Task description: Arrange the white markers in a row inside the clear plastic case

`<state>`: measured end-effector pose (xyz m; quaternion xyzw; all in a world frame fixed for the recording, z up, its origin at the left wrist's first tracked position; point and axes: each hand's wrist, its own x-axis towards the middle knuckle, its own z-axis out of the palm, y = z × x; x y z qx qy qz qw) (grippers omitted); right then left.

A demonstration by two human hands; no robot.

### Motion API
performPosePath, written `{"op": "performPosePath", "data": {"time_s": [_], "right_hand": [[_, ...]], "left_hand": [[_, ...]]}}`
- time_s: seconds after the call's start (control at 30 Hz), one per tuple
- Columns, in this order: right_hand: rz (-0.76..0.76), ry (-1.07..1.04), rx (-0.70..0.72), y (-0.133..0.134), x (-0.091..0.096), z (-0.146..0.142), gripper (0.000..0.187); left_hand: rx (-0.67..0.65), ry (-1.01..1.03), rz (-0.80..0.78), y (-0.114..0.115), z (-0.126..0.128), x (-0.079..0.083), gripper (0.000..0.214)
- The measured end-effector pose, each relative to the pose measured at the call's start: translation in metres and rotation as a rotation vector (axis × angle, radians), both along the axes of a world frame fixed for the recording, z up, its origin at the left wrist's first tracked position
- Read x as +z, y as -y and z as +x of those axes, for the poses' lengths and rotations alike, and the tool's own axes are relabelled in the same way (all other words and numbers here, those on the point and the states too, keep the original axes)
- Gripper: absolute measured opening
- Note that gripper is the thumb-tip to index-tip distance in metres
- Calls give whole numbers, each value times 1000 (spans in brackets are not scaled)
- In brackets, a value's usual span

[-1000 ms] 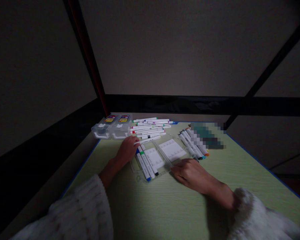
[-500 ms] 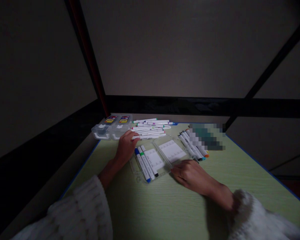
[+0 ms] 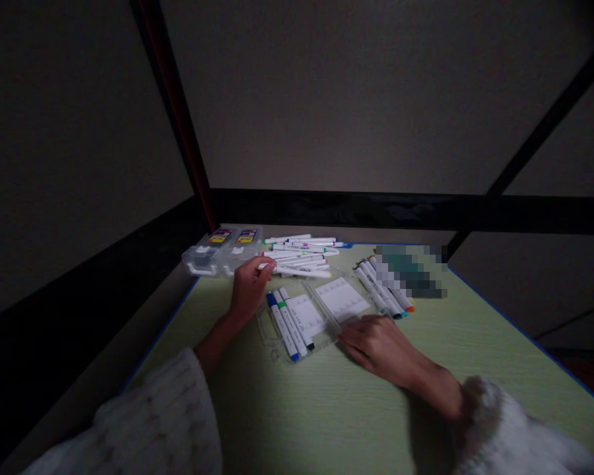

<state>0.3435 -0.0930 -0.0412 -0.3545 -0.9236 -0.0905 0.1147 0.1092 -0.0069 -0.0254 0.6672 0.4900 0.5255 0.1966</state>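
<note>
My left hand [image 3: 250,285] is closed in a pinch on the left end of a white marker [image 3: 304,271]. That marker points to the right and shows a yellowish tip at its far end. Behind it lies a loose pile of white markers [image 3: 299,245] with coloured ends. An opened clear plastic case [image 3: 323,305] lies flat between my hands, with white paper inserts inside. Three markers [image 3: 288,324] rest side by side in its left half. My right hand [image 3: 376,343] is closed at the near edge of the case's right half, its fingertips on the rim.
Two clear boxes with handles [image 3: 222,254] stand at the back left of the table [image 3: 327,409]. To the right of the case lies a row of thicker markers [image 3: 381,290], beside a blurred-out green patch [image 3: 410,270]. A wall [image 3: 336,105] rises behind the table.
My left hand has lifted the marker slightly off the pile, and its far end now reaches a little further right. My right hand stays at the case edge.
</note>
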Motion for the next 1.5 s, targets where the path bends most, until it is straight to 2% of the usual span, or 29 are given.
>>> {"op": "performPosePath", "data": {"time_s": [0.27, 0.43, 0.57, 0.9, 1.23, 1.5], "right_hand": [[138, -232, -38, 1, 5, -1, 36], [141, -271, -73, 3, 8, -2, 34], [156, -291, -37, 4, 7, -2, 33], [145, -338, 71, 8, 7, -4, 26], [177, -342, 103, 11, 9, -6, 24], [203, -239, 155, 10, 10, -8, 26]], "left_hand": [[-151, 29, -86, 0, 1, -4, 22], [-223, 1, -94, 2, 3, -4, 24], [-263, -23, -108, 2, 3, -5, 26], [-307, -53, -121, 3, 5, -6, 26], [-305, -86, -133, 4, 7, -5, 26], [-316, -82, -135, 5, 7, -5, 25]]}}
